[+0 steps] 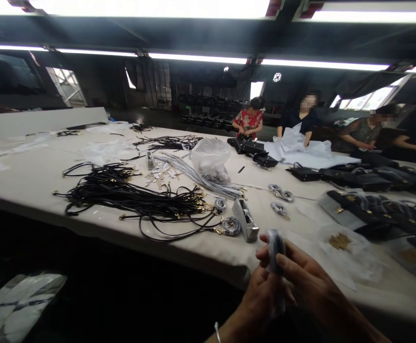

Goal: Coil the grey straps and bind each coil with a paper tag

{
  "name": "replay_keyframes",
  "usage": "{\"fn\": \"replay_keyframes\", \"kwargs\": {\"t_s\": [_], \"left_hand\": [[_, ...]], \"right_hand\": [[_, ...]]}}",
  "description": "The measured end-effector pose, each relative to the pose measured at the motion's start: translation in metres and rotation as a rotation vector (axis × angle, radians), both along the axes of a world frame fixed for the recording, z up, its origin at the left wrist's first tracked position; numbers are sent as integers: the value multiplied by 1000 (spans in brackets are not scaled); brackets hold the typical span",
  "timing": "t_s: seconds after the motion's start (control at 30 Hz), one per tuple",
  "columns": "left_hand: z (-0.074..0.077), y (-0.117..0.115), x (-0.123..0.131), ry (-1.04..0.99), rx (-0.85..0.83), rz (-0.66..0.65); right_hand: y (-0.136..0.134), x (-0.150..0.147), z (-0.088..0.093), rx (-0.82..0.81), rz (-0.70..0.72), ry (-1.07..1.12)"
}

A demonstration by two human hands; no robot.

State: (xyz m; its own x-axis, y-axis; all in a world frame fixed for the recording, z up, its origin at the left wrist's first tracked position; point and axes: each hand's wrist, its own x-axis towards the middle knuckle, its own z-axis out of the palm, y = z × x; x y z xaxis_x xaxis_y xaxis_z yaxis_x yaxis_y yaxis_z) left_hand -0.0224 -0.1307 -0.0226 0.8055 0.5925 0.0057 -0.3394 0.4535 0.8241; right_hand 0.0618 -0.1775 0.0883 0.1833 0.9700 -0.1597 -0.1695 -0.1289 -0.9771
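Fingers of the left hand and right hand closed around a coiled strap at the table's near edge, beside a tape dispenser and near heaped black straps.

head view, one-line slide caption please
Left hand and right hand hold a coiled strap near a tape dispenser and black straps heaped on a table.

The left hand is raised with its fingers curled in a grip. The right hand meets it closely, thumb pointing leftward and fingers bent. Both forearms slant inward from the lower edge, wrists lower than the fingertips.
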Motion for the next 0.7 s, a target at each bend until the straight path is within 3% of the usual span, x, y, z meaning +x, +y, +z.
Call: {"fn": "replay_keyframes", "kwargs": {"t_s": [0.13,0.23,0.37,0.43,0.57,0.7], "left_hand": [[9,6,3,-72,-167,-44],[16,13,-12,-27,-128,-57],[15,22,-36,243,31,-241],[11,25,-40,417,158,-252],[8,31,-31,642,559,-149],[13,40,3,708,853,-188]], "right_hand": [[6,11,-1,159,26,-476],[14,30,-15,332,165,-939],[20,65,-46,424,340,-1415],[18,81,-62,367,420,-1497],[4,104,-86,308,587,-1465],[-16,129,-102,211,535,-1378]]}}
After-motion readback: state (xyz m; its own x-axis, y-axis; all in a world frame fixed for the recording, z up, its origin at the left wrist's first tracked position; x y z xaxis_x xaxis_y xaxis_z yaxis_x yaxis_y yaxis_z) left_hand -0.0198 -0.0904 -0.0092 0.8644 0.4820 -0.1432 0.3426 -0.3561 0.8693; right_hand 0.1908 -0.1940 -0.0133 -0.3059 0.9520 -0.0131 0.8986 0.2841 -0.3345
